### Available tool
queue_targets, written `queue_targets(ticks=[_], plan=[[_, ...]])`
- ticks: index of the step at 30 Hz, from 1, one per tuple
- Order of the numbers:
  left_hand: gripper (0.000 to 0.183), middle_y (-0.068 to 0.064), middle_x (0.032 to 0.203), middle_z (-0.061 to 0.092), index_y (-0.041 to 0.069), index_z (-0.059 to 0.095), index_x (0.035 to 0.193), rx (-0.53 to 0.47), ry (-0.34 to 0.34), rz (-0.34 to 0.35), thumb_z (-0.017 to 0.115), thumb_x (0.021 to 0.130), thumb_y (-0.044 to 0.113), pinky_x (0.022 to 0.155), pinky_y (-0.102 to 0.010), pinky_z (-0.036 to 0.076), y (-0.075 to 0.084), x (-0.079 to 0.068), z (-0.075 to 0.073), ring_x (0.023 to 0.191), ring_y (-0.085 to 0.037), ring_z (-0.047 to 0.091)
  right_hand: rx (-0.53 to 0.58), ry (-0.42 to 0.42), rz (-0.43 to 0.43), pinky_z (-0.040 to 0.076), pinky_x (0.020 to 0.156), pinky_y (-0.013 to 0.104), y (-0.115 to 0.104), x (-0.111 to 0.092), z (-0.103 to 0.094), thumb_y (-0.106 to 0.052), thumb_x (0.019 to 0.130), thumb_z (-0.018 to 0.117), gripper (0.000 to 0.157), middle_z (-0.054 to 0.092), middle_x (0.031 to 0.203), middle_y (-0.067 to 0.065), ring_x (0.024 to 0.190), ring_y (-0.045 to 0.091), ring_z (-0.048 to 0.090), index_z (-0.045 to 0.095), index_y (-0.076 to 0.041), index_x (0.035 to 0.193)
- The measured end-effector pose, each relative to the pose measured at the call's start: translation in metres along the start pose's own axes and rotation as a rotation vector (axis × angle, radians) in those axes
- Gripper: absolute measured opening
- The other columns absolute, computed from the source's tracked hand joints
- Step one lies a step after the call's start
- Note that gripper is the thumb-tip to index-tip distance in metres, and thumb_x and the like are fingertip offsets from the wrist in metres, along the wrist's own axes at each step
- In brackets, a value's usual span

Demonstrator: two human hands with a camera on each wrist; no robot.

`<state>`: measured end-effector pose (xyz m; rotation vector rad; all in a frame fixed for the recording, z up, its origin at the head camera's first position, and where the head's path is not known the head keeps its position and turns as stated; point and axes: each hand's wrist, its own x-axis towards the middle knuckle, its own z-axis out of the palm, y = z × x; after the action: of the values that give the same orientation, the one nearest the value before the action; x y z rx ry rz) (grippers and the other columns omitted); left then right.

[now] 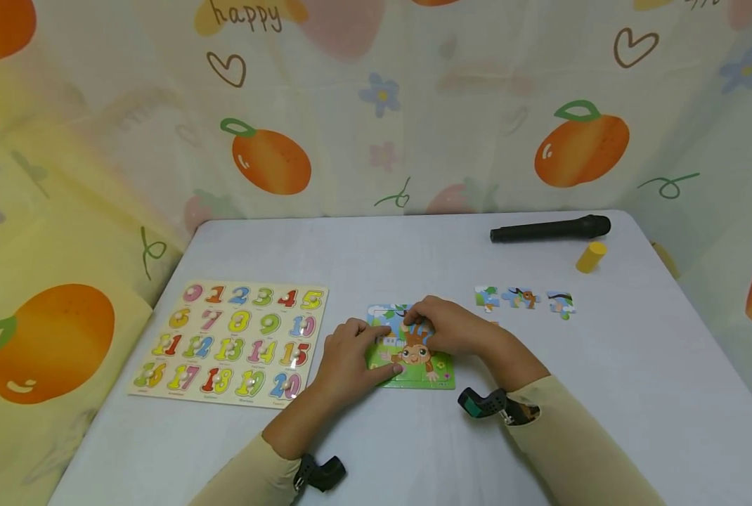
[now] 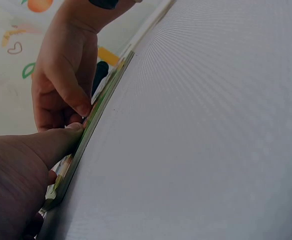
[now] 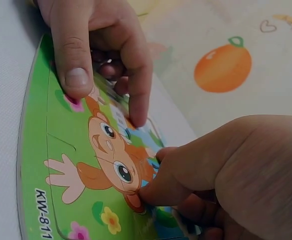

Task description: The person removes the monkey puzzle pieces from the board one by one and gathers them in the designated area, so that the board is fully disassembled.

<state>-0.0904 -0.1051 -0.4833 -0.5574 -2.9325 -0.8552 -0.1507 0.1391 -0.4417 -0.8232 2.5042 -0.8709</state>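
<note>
A jigsaw puzzle (image 1: 414, 379) with a cartoon monkey lies flat on the white table, its green border marked KW-811 in the right wrist view. My left hand (image 1: 353, 355) rests at its left side, with the thumb (image 3: 76, 75) and index finger extended onto the picture. Over the upper right part, my right hand (image 1: 448, 325) has its fingers curled and its thumb (image 3: 160, 187) beside the monkey's ear. It pinches a puzzle piece (image 3: 188, 231), mostly hidden under the fingers. Loose puzzle pieces (image 1: 520, 298) lie in a row just beyond the right hand.
A wooden number board (image 1: 227, 344) with pegged numerals 0 to 20 lies left of the puzzle. Toward the far right edge are a black microphone-shaped object (image 1: 549, 229) and a yellow cylinder (image 1: 591, 257). A fruit-print curtain (image 1: 407, 140) hangs behind the table (image 1: 401, 450).
</note>
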Motion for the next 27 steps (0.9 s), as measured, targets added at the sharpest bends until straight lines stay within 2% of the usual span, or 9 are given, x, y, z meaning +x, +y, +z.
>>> queue_targets(ticks=[10, 16, 22, 27], plan=[[0.066, 0.0, 0.107, 0.051, 0.018, 0.073, 0.137, -0.007, -0.007, -0.006, 0.091, 0.083, 0.051, 0.085, -0.042, 0.036, 0.002, 0.0, -0.002, 0.095, -0.019, 0.045, 0.085, 0.015, 0.055, 0.048, 0.101, 0.043, -0.005, 0.0, 0.002, 0.014, 0.085, 0.066, 0.045, 0.061, 0.12, 0.006, 0.111, 0.023, 0.058, 0.066, -0.007, 0.125], [0.066, -0.002, 0.109, 0.053, 0.018, 0.073, 0.137, -0.006, -0.006, 0.002, 0.091, 0.083, 0.05, 0.085, -0.042, 0.037, 0.002, 0.0, -0.002, 0.096, -0.02, 0.046, 0.139, 0.025, 0.053, 0.047, 0.087, 0.038, -0.001, -0.001, 0.003, 0.015, 0.081, 0.064, 0.05, 0.062, 0.109, 0.001, 0.098, 0.021, 0.056, 0.062, -0.012, 0.124], [0.066, -0.003, 0.111, 0.054, 0.018, 0.073, 0.137, 0.006, -0.003, 0.013, 0.091, 0.083, 0.05, 0.087, -0.044, 0.039, 0.001, -0.001, -0.002, 0.097, -0.021, 0.048, 0.219, 0.018, 0.032, 0.049, 0.086, 0.039, 0.005, -0.003, 0.003, 0.003, 0.091, 0.07, 0.041, 0.064, 0.107, 0.001, 0.096, 0.019, 0.058, 0.06, -0.015, 0.126], [0.065, -0.002, 0.11, 0.054, 0.018, 0.073, 0.137, 0.0, -0.001, 0.011, 0.091, 0.083, 0.05, 0.087, -0.043, 0.038, 0.002, -0.001, -0.002, 0.097, -0.02, 0.046, 0.266, 0.019, 0.029, 0.051, 0.08, 0.037, 0.004, -0.003, 0.004, -0.004, 0.099, 0.071, 0.03, 0.065, 0.102, 0.002, 0.085, 0.017, 0.06, 0.058, -0.014, 0.125]])
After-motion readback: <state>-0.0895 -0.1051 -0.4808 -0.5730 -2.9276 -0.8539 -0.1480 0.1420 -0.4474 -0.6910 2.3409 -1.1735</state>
